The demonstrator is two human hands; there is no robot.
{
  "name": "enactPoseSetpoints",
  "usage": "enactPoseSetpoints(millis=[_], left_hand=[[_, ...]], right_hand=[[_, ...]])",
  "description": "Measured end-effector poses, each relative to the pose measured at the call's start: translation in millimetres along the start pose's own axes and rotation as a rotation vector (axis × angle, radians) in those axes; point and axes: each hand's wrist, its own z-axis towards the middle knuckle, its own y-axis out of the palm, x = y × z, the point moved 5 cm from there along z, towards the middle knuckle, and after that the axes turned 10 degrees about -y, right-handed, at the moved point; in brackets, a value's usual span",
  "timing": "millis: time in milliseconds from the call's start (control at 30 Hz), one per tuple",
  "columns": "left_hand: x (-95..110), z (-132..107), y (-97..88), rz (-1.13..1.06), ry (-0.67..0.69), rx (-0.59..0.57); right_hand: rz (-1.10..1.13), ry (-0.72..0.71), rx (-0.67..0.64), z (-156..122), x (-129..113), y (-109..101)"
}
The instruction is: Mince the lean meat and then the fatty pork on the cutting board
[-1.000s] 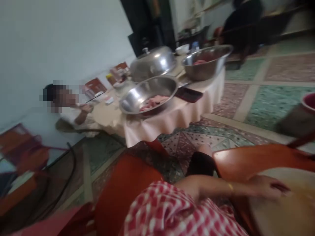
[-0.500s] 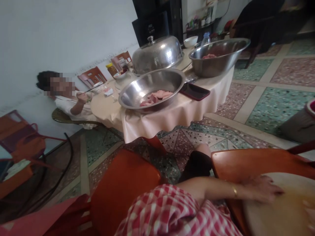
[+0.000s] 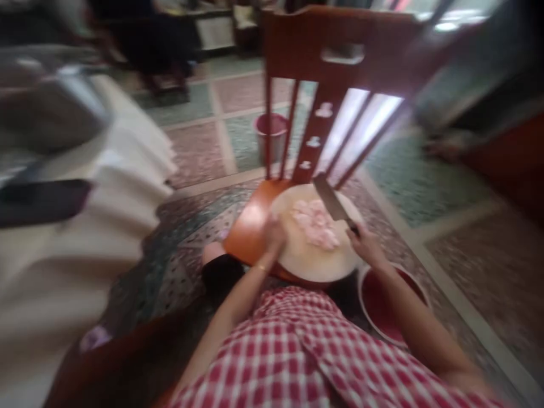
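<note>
The right hand (image 3: 366,245) is gripping a knife (image 3: 334,201), its blade slanting up-left from it over the chopped meat (image 3: 315,224). The left hand (image 3: 274,233) (curl too blurred to tell) is resting opposite on the cutting board (image 3: 306,263).

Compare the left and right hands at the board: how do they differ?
The left hand rests on the left edge of the board, with no tool; the right hand grips a knife. The left wrist wears a gold bangle; the right shows none. Both are bare and flank the meat.
</note>
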Motion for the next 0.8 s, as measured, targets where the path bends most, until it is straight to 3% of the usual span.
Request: enactPoseSetpoints(millis=[100,200,300,467,567,667,800], left_hand=[[3,12,43.9,0.035,-0.037,-0.022],[-5,9,48.9,0.067,-0.031,-0.003],[-10,6,43.4,0.083,-0.033,0.026],[-6,7,44.0,0.063,-0.034,0.03],[-6,6,44.6,0.041,-0.041,0.039],[-10,8,47.0,0.043,-0.048,0.039],[-11,13,46.9,0.034,-0.019,0.027]], right_hand=[[-0.102,0.098,-0.009,1,50,-11],[-0.144,0.1,-0.071,23,65,-1],[-0.16,-0.022,-0.15,48,53,7],[-0.117,-0.401,-0.286,75,20,-1],[-0.123,-0.523,-0.333,66,22,-16],[-0.171,-0.542,-0.364,40,35,-29],[-0.164,-0.363,-0.291,-3,39,-54]])
